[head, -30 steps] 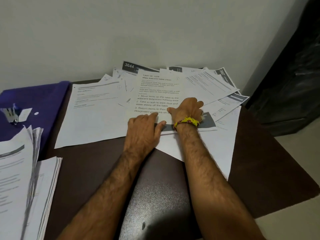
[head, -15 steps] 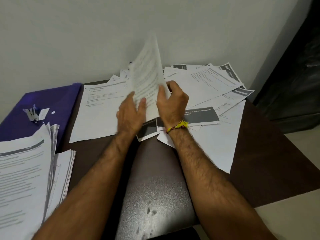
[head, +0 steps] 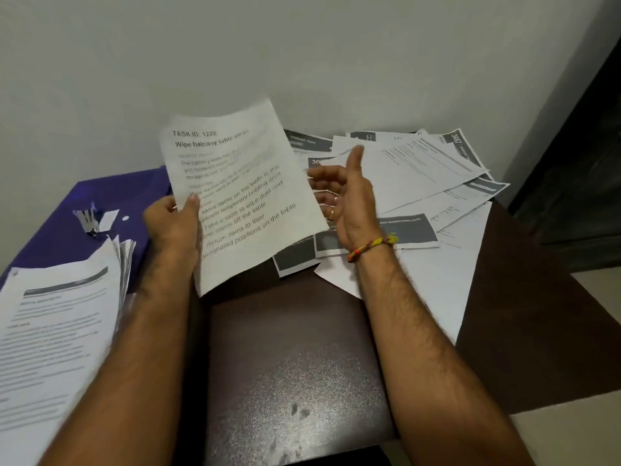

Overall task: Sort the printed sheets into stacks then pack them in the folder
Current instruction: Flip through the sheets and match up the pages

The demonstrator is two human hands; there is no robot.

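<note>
Change vs half a second back: we had both hands on the printed sheet (head: 235, 196), edge-on to us. Now only our left hand (head: 173, 223) grips it, thumb pressed on the printed face at its left edge, the other fingers hidden behind the paper. The sheet faces us, tilted, held clear above the table (head: 295, 364); its heading reads "TASK ID: 1228, Wipe balcony table". Our right hand (head: 349, 203) has come off it and sits just right of the sheet's edge, palm turned left, fingers loosely spread, thumb up, holding nothing. A yellow thread band (head: 371, 245) is on that wrist. A second back the sheet lay flat on the loose pile (head: 420, 183) under both hands.

Containers: the purple folder (head: 100, 210) lies open flat at far left against the wall (head: 302, 62), its metal clip (head: 88, 218) showing. We can't tell whether any sheets are filed in it; the sorted stack (head: 57, 331) at near left overlaps its near edge.

Edges and room: the loose pile fans out at far right, its sheets touching the wall and running to the table's right edge. A bare, glossy strip of dark table lies between our forearms, near the front edge. A dark object (head: 578, 163) stands right of the table, off its corner.
</note>
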